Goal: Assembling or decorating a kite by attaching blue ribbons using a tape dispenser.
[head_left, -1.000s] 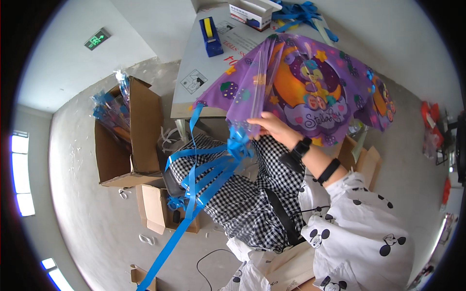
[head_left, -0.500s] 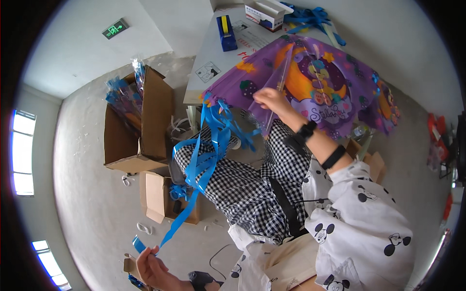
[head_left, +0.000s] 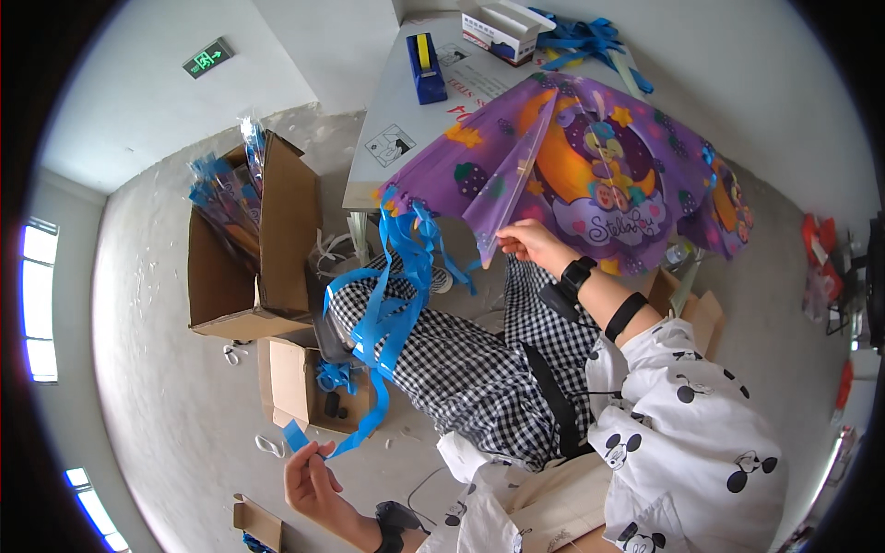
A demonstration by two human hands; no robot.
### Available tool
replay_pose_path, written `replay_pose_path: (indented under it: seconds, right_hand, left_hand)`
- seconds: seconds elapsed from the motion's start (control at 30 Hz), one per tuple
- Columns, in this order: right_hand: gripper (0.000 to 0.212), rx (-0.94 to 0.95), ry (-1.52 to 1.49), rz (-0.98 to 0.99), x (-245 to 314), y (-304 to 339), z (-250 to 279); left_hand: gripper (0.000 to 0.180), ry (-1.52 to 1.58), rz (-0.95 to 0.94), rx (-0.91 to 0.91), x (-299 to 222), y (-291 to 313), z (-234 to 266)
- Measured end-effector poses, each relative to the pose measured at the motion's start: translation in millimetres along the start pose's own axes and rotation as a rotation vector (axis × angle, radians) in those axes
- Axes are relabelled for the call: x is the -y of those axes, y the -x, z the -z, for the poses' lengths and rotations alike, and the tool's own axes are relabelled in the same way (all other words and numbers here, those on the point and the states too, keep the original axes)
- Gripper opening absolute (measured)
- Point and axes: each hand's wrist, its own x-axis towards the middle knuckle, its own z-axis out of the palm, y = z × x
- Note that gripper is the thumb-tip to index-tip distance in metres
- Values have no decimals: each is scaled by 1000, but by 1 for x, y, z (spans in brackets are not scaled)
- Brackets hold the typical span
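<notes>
A purple kite (head_left: 479,152) printed with a cartoon character, a moon, stars and berries drapes over the near edge of the table and across to the right. At its lower middle, my right hand (head_left: 530,243) pinches a pointed flap of the film. Several blue ribbons (head_left: 387,267) hang from the kite's left corner and fall over my checked trouser leg. Down at the lower left, my left hand (head_left: 313,484) pinches one blue ribbon near its end, and a short piece sticks out past the fingers.
A blue tape dispenser (head_left: 428,74), a white carton (head_left: 502,32) and more blue ribbons (head_left: 590,41) lie on the table (head_left: 364,180). On the floor at left stand a tall cardboard box (head_left: 290,226) of wrapped kites and a smaller open box (head_left: 286,382). Another carton (head_left: 708,323) sits at right.
My right hand has moved down to the flap's tip. My left hand has moved right and slightly up with the ribbon, which now hangs slacker.
</notes>
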Motion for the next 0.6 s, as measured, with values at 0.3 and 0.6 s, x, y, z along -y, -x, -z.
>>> replay_pose_path:
  seconds: [0.3,0.6]
  right_hand:
    - [33,234,346,612,102,-93,-78]
    - [26,135,357,591,44,-63,-93]
  left_hand:
    - [13,-64,87,-10,-1,-14,-11]
    - [14,-89,126,-99,3,-32,-11]
